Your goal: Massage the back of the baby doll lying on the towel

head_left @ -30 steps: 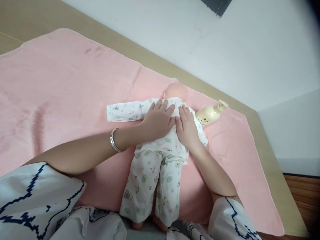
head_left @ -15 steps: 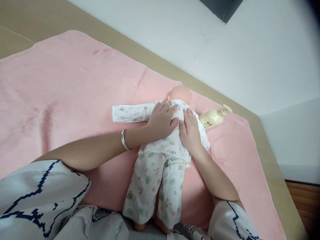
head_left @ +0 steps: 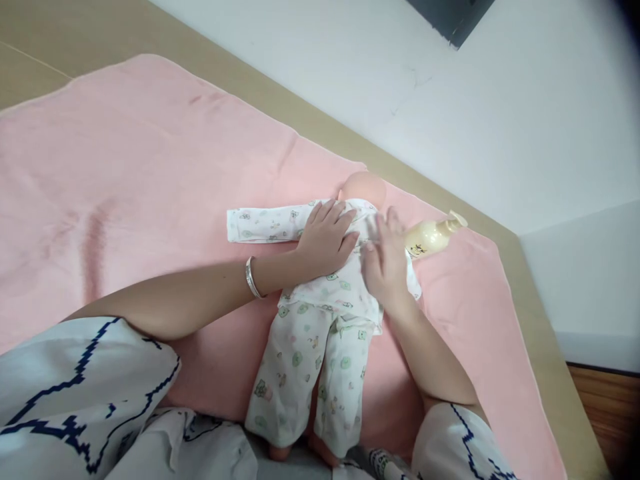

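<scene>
A baby doll (head_left: 320, 333) in white printed pyjamas lies face down on a pink towel (head_left: 125, 173), head (head_left: 364, 189) toward the wall. My left hand (head_left: 326, 239) rests flat on the doll's upper back, fingers stretched out, a silver bangle on the wrist. My right hand (head_left: 385, 263) lies on the doll's right shoulder, fingers spread and slightly lifted, blurred by motion. One empty sleeve (head_left: 263, 223) stretches out to the left. A cream pump bottle (head_left: 431, 237) lies on its side just beyond my right hand.
The towel covers a beige surface (head_left: 545, 347) that runs against a white wall (head_left: 450, 113). Wooden floor (head_left: 600, 407) shows at the lower right. My white sleeves with dark blue pattern (head_left: 75, 393) fill the bottom of the view.
My right hand has shifted up and right on the doll's shoulder, fingers lifting toward the bottle. My left hand stays flat on the back.
</scene>
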Motion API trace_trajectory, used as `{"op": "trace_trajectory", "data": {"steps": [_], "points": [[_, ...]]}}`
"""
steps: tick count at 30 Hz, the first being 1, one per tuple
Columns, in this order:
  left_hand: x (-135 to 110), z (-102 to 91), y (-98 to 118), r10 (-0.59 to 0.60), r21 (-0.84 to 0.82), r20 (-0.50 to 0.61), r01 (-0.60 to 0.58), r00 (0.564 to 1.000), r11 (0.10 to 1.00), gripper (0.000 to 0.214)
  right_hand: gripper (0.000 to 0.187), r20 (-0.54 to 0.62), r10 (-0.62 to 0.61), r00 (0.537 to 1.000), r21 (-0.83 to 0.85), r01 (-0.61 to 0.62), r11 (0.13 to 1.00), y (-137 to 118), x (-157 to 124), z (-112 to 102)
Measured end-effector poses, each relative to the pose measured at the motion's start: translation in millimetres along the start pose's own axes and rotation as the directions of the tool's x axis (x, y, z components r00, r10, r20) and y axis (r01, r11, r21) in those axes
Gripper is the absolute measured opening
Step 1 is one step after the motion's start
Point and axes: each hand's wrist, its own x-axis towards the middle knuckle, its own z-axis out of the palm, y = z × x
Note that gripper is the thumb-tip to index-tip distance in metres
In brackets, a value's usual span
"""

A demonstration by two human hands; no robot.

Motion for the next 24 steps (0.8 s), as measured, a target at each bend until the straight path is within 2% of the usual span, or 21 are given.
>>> {"op": "trace_trajectory", "data": {"steps": [3,4,8,9,13,18,22,24], "points": [[0.2,-0.6,-0.3,0.004,-0.001,0.002,-0.004,1.0,1.0,0.049,0.05,0.153,-0.012,0.988,-0.018,0.015,1.0,-9.8,-2.5,-1.8],[0.2,-0.7,-0.5,0.008,-0.003,0.004,-0.008,1.0,1.0,0.049,0.05,0.142,-0.004,0.99,-0.015,0.007,1.0,-10.1,-2.5,-3.6],[0.5,-0.6,-1.3,0.021,-0.005,0.008,-0.021,1.0,1.0,0.048,0.055,-0.067,-0.024,0.997,-0.038,0.022,0.999,-3.1,-1.0,-6.9],[0.6,-0.5,-1.4,0.019,-0.004,0.01,-0.019,1.0,1.0,0.049,0.055,-0.059,-0.032,0.998,-0.045,0.029,0.999,-1.3,-0.6,-5.3],[1.1,-1.2,-0.9,-0.001,-0.003,0.024,0.001,1.0,1.0,0.051,0.053,0.118,0.002,0.993,-0.035,0.002,0.999,0.0,-0.5,1.5],[1.4,-2.3,-0.8,0.008,-0.011,0.02,-0.008,1.0,1.0,0.05,0.055,-0.041,-0.011,0.999,-0.056,0.009,0.998,-4.6,-2.0,-0.9],[1.7,-0.1,-2.4,0.016,-0.014,0.012,-0.016,1.0,1.0,0.049,0.049,0.059,-0.031,0.998,-0.041,0.034,0.999,-10.4,-3.5,2.4],[1.7,0.5,-2.8,0.013,-0.011,0.012,-0.013,1.0,1.0,0.049,0.041,0.038,-0.035,0.999,-0.078,0.038,0.996,-19.2,-7.0,-0.1]]}}
